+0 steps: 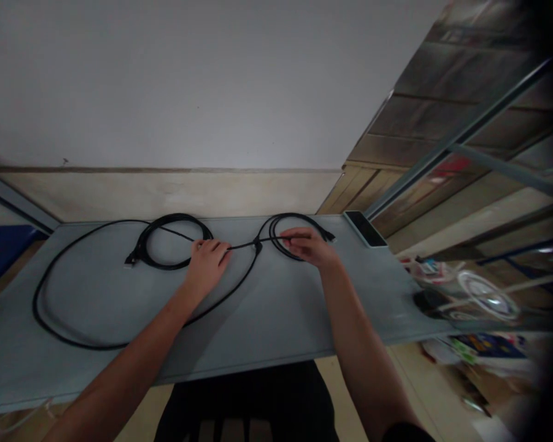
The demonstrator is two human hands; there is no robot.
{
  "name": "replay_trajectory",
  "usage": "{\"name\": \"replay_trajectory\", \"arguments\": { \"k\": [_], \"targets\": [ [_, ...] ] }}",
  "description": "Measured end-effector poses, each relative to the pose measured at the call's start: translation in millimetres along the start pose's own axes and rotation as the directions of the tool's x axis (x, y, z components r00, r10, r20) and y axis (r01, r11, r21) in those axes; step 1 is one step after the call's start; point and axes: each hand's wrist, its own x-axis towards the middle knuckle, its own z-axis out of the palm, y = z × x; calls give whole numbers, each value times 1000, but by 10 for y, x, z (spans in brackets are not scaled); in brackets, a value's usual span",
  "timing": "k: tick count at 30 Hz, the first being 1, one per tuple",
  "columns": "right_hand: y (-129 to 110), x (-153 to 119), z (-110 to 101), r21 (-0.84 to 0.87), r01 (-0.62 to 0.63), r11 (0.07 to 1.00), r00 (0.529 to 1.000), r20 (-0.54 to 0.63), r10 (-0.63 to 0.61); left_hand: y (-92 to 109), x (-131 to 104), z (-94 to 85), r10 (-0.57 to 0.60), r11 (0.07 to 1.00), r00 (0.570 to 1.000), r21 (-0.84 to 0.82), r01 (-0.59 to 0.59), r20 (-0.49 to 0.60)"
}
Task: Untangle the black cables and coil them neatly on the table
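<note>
A long black cable (242, 245) runs across a grey tabletop, with one stretch pulled nearly straight between my two hands. My left hand (207, 261) is closed over this stretch, fingers curled down on it. At the other end of the stretch, my right hand (309, 245) pinches the cable between thumb and fingers. Left of my left hand lies a coiled cable bundle (150, 258) with a plug (131, 259) at its side. Behind my right hand rests a smaller coil (295, 215), with a connector (328, 236) at its right. A wide loose loop (35, 301) spreads to the left, passing under my left forearm.
The grey table (258, 331) stands against a pale wall (203, 86). A dark-screened phone-like device (367, 229) lies at the back right corner. Metal shelf posts (461, 132) and blurred goods (479, 294) are on the right. A blue item (4, 252) sits at the far left.
</note>
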Motion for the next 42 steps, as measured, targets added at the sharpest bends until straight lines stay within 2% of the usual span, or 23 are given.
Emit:
{"name": "replay_trajectory", "arguments": {
  "k": [2,4,6,9,12,15,18,20,24,26,28,30,32,34,35,37,38,39,42],
  "targets": [
    [-10,18,-66,97,152,984,973,-189,-132,-179,84,-184,6,1000,998,29,-4,-58],
    [-8,54,-134,130,300,945,903,-359,-237,-408,160,-375,-28,997,990,71,38,-138],
    [7,92,-194,151,418,896,825,-476,-304,-662,206,-534,-88,984,971,130,119,-222],
    [48,139,-261,187,511,839,761,-552,-340,-1006,203,-637,-183,956,932,166,243,-313],
    [103,184,-283,152,506,849,752,-560,-348,-1175,145,-561,-193,961,939,136,239,-285],
    [171,239,-212,-62,441,896,741,-538,-402,-1100,85,-420,-154,987,955,13,162,-252],
    [253,283,-22,-307,331,892,765,-467,-444,-861,55,-357,-151,981,948,-162,108,-281],
    [308,294,136,-429,270,862,769,-443,-461,-687,53,-382,-153,973,956,-205,103,-250],
    [357,277,371,-597,186,780,772,-403,-492,-438,106,-536,-121,950,990,-297,94,-75],
    [333,258,428,-558,221,800,761,-415,-499,-380,173,-627,-109,930,994,-355,95,-20],
    [285,234,462,-423,284,860,763,-443,-470,-359,268,-703,-111,909,994,-405,102,2],
    [239,206,490,-284,299,911,807,-434,-400,-357,383,-737,-117,886,993,-449,115,25],
    [216,181,522,-191,259,947,877,-365,-314,-350,504,-709,-136,845,988,-512,156,77],
    [227,167,555,-99,200,975,942,-253,-219,-316,619,-624,-183,748,968,-615,249,169],
    [242,166,570,-41,172,984,966,-189,-176,-287,670,-569,-206,667,951,-678,308,230],
    [279,176,583,82,116,990,991,-73,-110,-215,751,-464,-186,517,936,-780,352,299],
    [295,185,578,140,91,986,996,-37,-87,-179,778,-425,-139,500,940,-797,337,310],
    [306,195,564,191,74,979,997,-25,-70,-150,795,-398,-89,520,949,-798,304,304],
    [305,219,474,300,63,952,994,-104,-33,-140,779,-390,24,708,964,-686,171,265]
  ]
}}
